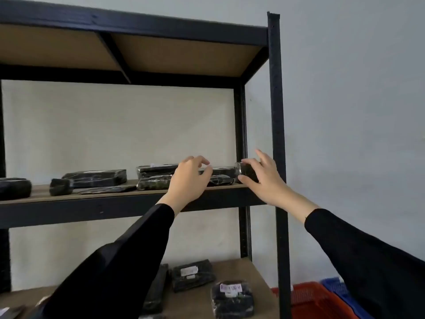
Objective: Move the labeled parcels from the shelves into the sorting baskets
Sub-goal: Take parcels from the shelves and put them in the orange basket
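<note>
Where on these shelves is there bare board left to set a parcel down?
Lower shelf: bare at the back right corner, behind the labeled parcels. Middle shelf: only the thin front strip between the small left parcel and the left hand. Its right end is crowded, with stacked parcels and both hands there.

long black sleeves (128, 261), bare hands (188, 180)
</note>
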`<move>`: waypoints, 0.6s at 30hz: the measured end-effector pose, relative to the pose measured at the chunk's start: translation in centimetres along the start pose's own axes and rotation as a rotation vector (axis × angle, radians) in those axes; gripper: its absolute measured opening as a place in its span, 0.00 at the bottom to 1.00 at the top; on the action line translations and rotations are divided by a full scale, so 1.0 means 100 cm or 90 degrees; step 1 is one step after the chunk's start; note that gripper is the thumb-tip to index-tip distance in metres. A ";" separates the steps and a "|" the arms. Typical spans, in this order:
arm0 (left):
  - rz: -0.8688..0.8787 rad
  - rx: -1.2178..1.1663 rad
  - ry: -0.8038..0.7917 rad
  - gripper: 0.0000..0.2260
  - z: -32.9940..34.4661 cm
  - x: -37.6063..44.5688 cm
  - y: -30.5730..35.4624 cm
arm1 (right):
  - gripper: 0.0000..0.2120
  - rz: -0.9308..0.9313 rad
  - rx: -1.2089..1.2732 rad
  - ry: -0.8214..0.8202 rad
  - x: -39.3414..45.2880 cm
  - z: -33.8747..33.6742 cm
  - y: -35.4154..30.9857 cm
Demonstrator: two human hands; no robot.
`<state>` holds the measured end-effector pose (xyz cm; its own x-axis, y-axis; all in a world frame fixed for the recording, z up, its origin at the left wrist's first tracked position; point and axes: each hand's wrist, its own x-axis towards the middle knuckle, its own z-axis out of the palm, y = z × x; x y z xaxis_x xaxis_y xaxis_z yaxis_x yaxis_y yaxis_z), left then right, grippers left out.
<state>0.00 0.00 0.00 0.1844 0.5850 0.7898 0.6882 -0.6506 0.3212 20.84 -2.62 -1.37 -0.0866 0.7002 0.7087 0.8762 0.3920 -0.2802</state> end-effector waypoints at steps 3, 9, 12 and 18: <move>-0.056 0.013 -0.063 0.17 0.018 0.022 -0.005 | 0.23 0.057 0.054 0.015 0.029 0.006 0.010; -0.145 0.048 -0.141 0.22 0.044 0.044 -0.019 | 0.24 0.242 0.159 0.045 0.072 0.013 0.016; -0.201 0.081 -0.187 0.27 0.047 0.045 -0.021 | 0.25 0.360 0.189 -0.015 0.074 0.017 0.019; -0.278 0.109 -0.254 0.36 0.041 0.046 -0.019 | 0.27 0.345 0.212 0.016 0.070 0.022 0.023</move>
<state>2.37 5.93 0.87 0.0862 0.9376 0.3370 0.8566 -0.2425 0.4555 21.21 4.51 1.52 0.3419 0.8387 0.4240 0.5985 0.1535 -0.7863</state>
